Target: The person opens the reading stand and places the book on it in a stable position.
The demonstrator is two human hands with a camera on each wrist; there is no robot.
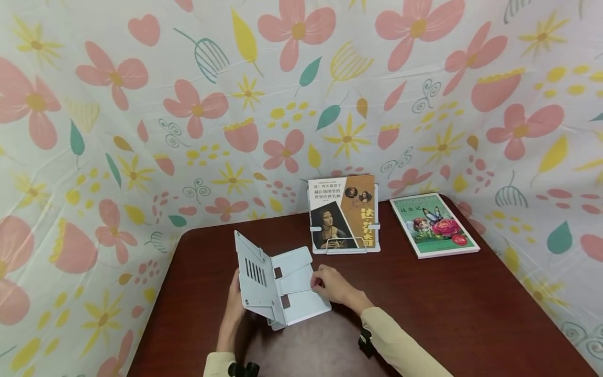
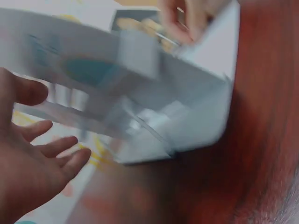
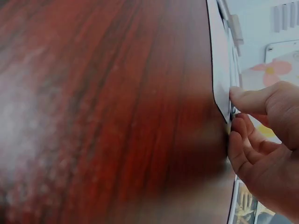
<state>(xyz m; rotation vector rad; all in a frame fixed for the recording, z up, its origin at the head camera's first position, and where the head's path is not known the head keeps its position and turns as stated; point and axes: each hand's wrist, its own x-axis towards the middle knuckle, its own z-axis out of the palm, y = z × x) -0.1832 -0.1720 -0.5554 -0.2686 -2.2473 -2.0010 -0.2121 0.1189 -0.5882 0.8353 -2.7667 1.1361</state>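
A white folding book stand (image 1: pixel 303 310) is partly unfolded near the table's front, one slotted panel (image 1: pixel 254 269) raised at the left and the other lying low to the right. My right hand (image 1: pixel 336 287) pinches the right edge of the low panel, thumb against fingers at the rim in the right wrist view. Behind the raised panel is my left hand (image 1: pixel 234 301), partly hidden by it in the head view. The left wrist view shows that hand (image 2: pixel 39 158) with fingers spread beside the stand (image 2: pixel 196 123), which is blurred there.
Toward the back, a second white stand (image 1: pixel 376 246) holds a brown and white book (image 1: pixel 346 209) with a painted portrait. To its right lies a green book (image 1: pixel 435 225) with a butterfly on the cover. A flower-patterned cloth (image 1: pixel 282 104) hangs behind the dark red table (image 1: pixel 400 298).
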